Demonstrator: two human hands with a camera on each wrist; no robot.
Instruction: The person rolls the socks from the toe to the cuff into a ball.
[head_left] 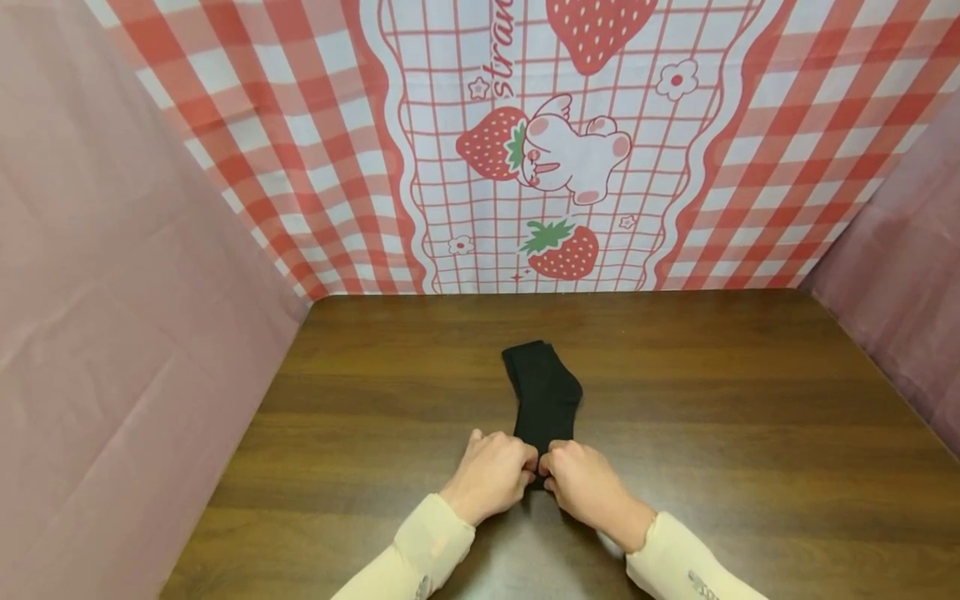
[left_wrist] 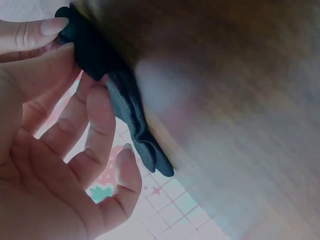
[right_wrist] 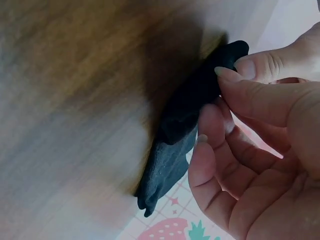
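A pair of black socks (head_left: 546, 392) lies stacked and flat on the table, cuffs toward the far side and the heel bulging to the right. At the near end, my left hand (head_left: 495, 468) holds the left side and my right hand (head_left: 585, 482) the right side, knuckles almost meeting. In the left wrist view, the left thumb and forefinger pinch the edge of the socks (left_wrist: 92, 50), which looks thick or folded there. The right wrist view has the right thumb and forefinger pinching the socks (right_wrist: 192, 97) the same way, other fingers loosely bent beneath.
The brown wooden table (head_left: 360, 400) extends to both sides of the socks. Behind its far edge hangs a red-and-white checked cloth (head_left: 315, 150) with strawberry prints. Pink cloth walls (head_left: 142, 317) enclose the left and right sides.
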